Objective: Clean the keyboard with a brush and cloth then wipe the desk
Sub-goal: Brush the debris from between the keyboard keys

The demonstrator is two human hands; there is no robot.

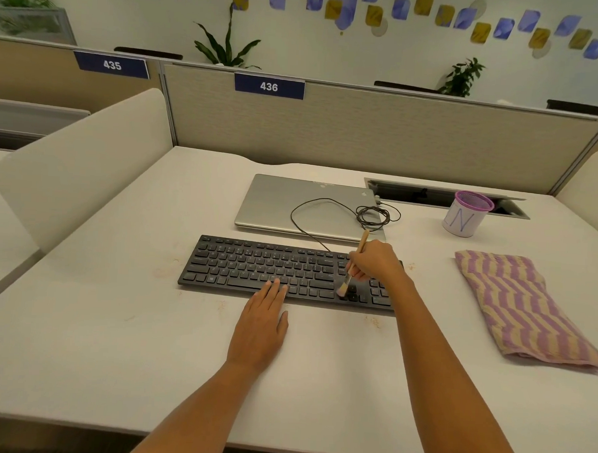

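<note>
A black keyboard lies across the middle of the white desk. My right hand grips a small wooden-handled brush, whose pale bristles touch the keys near the arrow cluster. My left hand rests flat on the desk, fingers together, with the fingertips on the keyboard's front edge by the space bar. A folded purple-and-beige striped cloth lies on the desk to the right, apart from both hands. Light brownish crumbs and smudges speckle the desk around the keyboard.
A closed silver laptop sits behind the keyboard with the keyboard's coiled cable on its lid. A purple-rimmed mesh cup stands at the back right beside a cable slot. Partition panels wall in the desk.
</note>
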